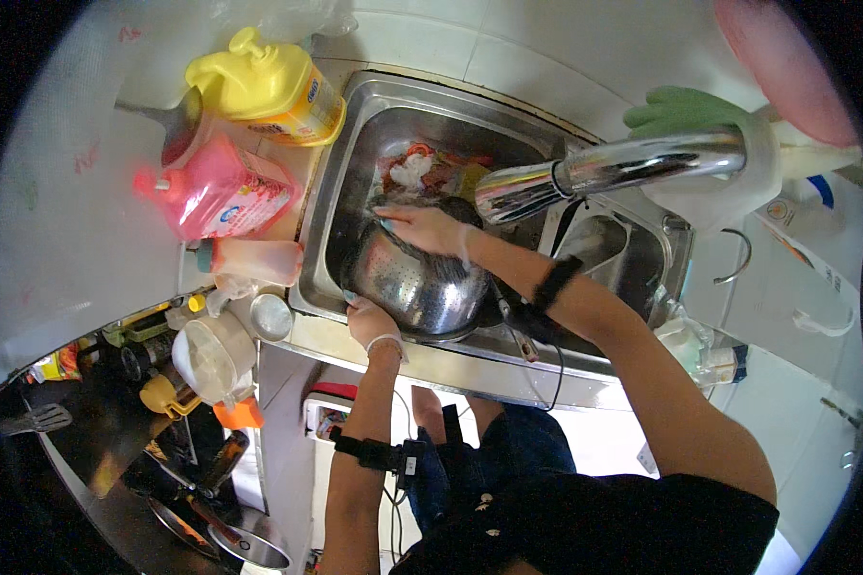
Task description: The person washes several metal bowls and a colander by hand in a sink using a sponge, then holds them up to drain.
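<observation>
A shiny perforated metal colander [431,291] is tilted in the near part of the left basin of the stainless steel sink [336,180]. My left hand [372,323] grips its near left edge. Over its upper side lies my right hand [424,228], fingers pointing left. Dark streaks show beneath that hand; whether it holds a scrubber there is unclear. Thin clear gloves seem to cover both hands, with cuffs at the wrists. Behind the colander, red and white scraps [413,171] lie in the basin.
A chrome faucet [611,169] reaches over the sink from the right. Left of the basin stand a yellow jug [266,90], a pink detergent bottle [230,190] and a squeeze bottle [255,261]. A green glove [683,111] hangs behind the faucet. A black cable [562,374] crosses the counter edge.
</observation>
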`<control>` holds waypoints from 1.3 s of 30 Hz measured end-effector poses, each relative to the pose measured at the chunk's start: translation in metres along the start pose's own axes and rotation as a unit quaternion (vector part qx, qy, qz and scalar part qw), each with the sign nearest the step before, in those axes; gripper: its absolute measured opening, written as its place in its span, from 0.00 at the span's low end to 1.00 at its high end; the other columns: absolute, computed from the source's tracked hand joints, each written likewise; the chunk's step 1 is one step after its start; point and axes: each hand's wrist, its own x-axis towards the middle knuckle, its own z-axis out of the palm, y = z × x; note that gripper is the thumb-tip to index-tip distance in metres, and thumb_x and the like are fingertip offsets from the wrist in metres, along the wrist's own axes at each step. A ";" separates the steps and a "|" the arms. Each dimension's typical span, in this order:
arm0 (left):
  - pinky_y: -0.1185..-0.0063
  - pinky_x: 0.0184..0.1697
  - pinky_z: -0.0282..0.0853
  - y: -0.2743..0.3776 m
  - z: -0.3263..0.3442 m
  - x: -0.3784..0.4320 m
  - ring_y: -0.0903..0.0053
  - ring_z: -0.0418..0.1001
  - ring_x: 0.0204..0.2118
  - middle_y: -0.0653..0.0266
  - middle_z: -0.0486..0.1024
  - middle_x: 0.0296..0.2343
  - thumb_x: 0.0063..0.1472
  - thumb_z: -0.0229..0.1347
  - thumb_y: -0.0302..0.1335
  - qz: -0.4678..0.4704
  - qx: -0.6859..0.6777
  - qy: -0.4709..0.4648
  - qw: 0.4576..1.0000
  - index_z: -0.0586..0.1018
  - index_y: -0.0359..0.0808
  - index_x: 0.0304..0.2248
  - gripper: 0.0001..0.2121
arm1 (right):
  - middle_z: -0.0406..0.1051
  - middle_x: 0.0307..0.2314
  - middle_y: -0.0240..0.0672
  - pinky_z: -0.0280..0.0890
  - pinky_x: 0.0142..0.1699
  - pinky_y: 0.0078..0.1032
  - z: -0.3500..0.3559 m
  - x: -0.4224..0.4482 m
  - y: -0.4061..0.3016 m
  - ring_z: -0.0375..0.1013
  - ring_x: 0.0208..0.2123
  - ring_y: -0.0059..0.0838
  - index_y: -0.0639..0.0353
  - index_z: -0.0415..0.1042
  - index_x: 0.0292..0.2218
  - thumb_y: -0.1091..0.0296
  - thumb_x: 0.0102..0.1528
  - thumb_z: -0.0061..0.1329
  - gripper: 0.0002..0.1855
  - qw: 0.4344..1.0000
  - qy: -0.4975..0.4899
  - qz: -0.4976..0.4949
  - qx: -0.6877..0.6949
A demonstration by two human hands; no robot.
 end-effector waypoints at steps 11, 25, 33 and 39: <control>0.56 0.56 0.86 0.039 0.027 0.024 0.37 0.92 0.48 0.31 0.94 0.48 0.97 0.52 0.41 0.048 -0.229 -0.036 0.972 0.89 0.20 0.57 0.27 | 0.89 0.67 0.58 0.86 0.67 0.48 -0.095 -0.113 0.131 0.91 0.64 0.59 0.59 0.82 0.79 0.45 0.81 0.63 0.38 0.859 -0.070 -0.013 -0.507; 0.62 0.38 0.85 0.218 -0.084 0.026 0.62 0.95 0.32 0.49 0.94 0.31 0.87 0.70 0.50 0.470 -0.148 -0.167 0.854 0.96 0.41 0.48 0.19 | 0.83 0.71 0.58 0.78 0.78 0.50 -0.203 -0.171 -0.081 0.85 0.71 0.63 0.63 0.79 0.76 0.58 0.85 0.62 0.28 0.856 0.415 -0.150 -0.267; 0.61 0.36 0.87 0.228 -0.095 0.019 0.55 0.94 0.29 0.61 0.87 0.22 0.78 0.66 0.69 0.600 0.226 -0.292 0.710 0.88 0.46 0.39 0.31 | 0.88 0.54 0.50 0.82 0.65 0.59 -0.170 -0.160 -0.043 0.88 0.57 0.64 0.57 0.90 0.61 0.38 0.74 0.73 0.32 0.923 -0.018 -0.203 -0.328; 0.60 0.41 0.85 0.162 -0.135 0.040 0.56 0.90 0.31 0.61 0.87 0.26 0.75 0.66 0.65 0.671 -0.008 -0.250 0.698 0.85 0.44 0.40 0.29 | 0.87 0.43 0.46 0.85 0.50 0.56 -0.089 -0.216 -0.004 0.89 0.48 0.57 0.57 0.88 0.49 0.26 0.78 0.63 0.35 0.915 -0.024 -0.229 -0.333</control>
